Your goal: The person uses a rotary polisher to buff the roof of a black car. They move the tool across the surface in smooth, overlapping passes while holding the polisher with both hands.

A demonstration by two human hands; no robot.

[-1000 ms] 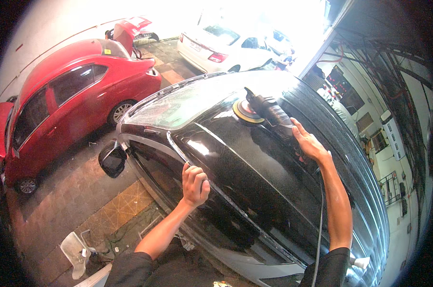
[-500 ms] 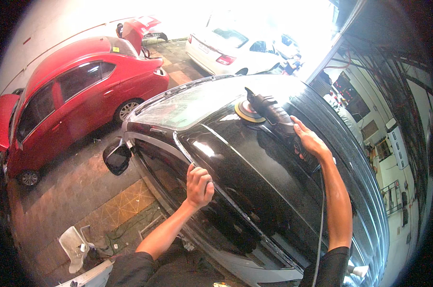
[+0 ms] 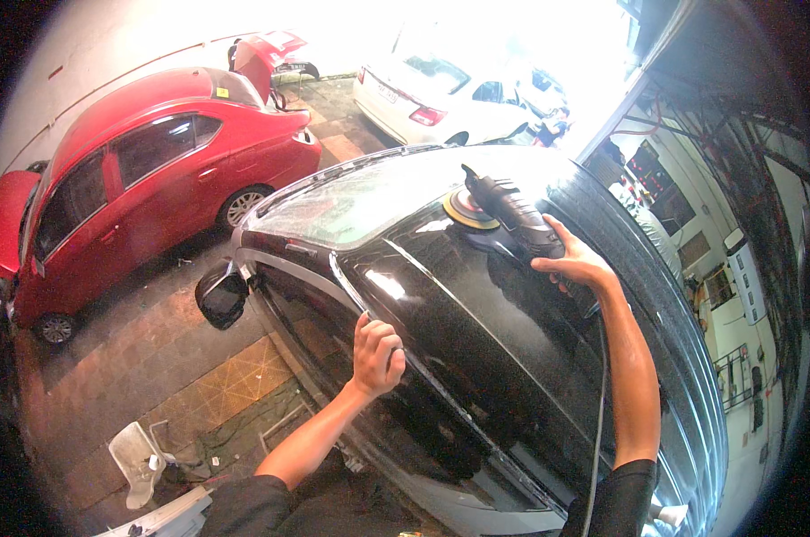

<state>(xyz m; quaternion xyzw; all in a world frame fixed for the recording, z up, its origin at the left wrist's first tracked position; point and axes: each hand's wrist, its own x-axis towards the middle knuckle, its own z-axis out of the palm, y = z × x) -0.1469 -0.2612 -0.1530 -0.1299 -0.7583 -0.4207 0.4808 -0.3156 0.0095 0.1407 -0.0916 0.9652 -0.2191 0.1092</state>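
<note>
A black power polisher (image 3: 517, 215) rests on the glossy black car roof (image 3: 476, 331), its round pad (image 3: 467, 210) at the windshield end and touching the paint. My right hand (image 3: 577, 261) is closed around the rear of its body, the thumb across the top and the other fingers partly hidden. A grey cord (image 3: 602, 403) runs back from the tool beside my right forearm. Nearer and to the left, my left hand (image 3: 378, 356) has its fingers curled over the roof's side edge above the door, holding on there.
The car's side mirror (image 3: 221, 294) juts out at left. A red car (image 3: 145, 170) stands farther left, and a white car (image 3: 432, 98) ahead. On the tiled floor sits a white chair (image 3: 139, 461). Shelves and equipment (image 3: 736, 268) line the right wall.
My right thumb now lies across the polisher instead of stretching forward. The tool sits almost where it was. My left hand keeps its hold; the whole view has shifted slightly.
</note>
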